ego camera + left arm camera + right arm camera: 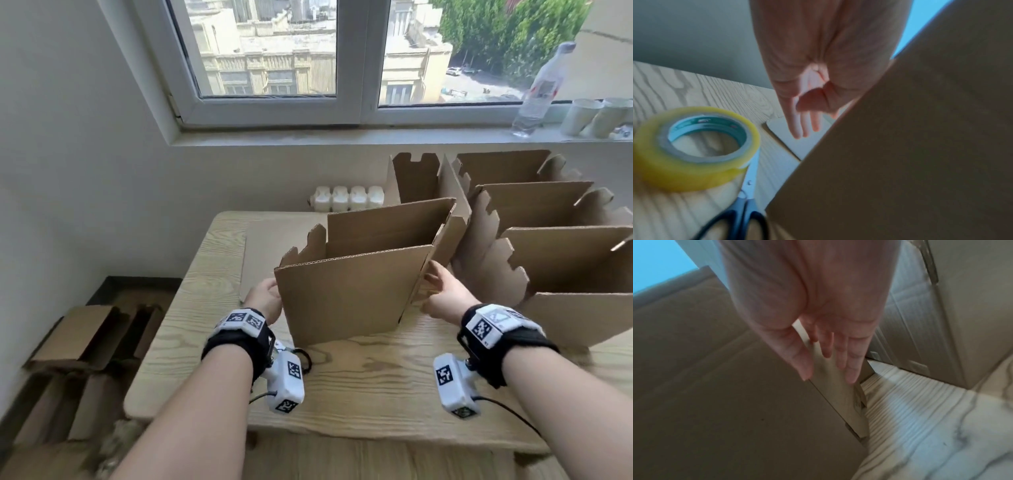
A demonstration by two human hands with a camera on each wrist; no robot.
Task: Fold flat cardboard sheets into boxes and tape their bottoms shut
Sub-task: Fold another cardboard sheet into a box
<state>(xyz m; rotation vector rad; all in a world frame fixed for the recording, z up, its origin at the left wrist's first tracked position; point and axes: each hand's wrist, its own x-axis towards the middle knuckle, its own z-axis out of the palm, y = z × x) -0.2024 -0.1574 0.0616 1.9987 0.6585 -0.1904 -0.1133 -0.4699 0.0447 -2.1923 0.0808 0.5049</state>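
Observation:
An open-topped brown cardboard box (349, 294) stands upright on the wooden table (359, 387), its top flaps raised. My left hand (263, 299) is at the box's left side, fingers (803, 126) straight and pointing down beside the box wall (910, 146). My right hand (442, 291) lies against the box's right side, straight fingers (851, 369) on the side panel and thumb at the front corner of the box (715, 386). A yellow tape roll (694, 149) and black-handled scissors (744, 211) lie on the table near my left wrist.
A flat cardboard sheet (260, 253) lies on the table behind my left hand. Several open folded boxes (565, 267) crowd the table's right side. More cardboard (82, 335) sits on the floor to the left. A plastic bottle (537, 92) stands on the window sill.

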